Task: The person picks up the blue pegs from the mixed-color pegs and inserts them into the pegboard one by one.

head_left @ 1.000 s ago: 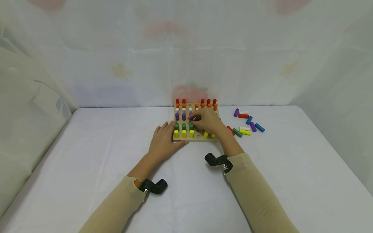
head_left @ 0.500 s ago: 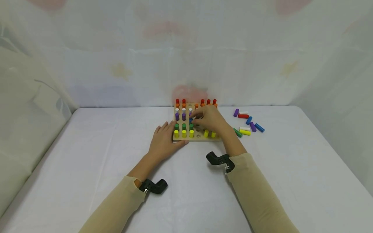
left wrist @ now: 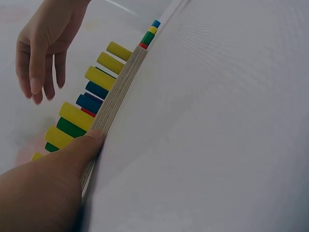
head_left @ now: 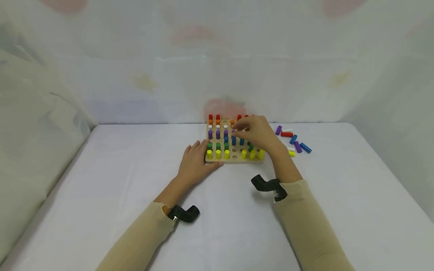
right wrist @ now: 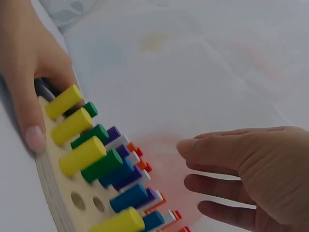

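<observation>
A wooden peg board lies at the middle back of the table, with rows of red, orange, white, purple, blue, green and yellow pegs standing in it. My left hand lies flat at the board's near left corner, its thumb pressed on the board's front edge. My right hand hovers just above the board's right half with relaxed fingers and holds nothing. In the right wrist view the blue pegs stand below that hand, and the left hand is at the board's corner.
Several loose pegs lie on the white cloth to the right of the board, among them a blue one and a purple one. Some holes in the board's front rows are bare. Pale cloth walls close in the back and both sides.
My right hand has let go of a blue peg in the board's middle and risen up and to the right, uncovering the blue row. The left hand stays at the corner.
</observation>
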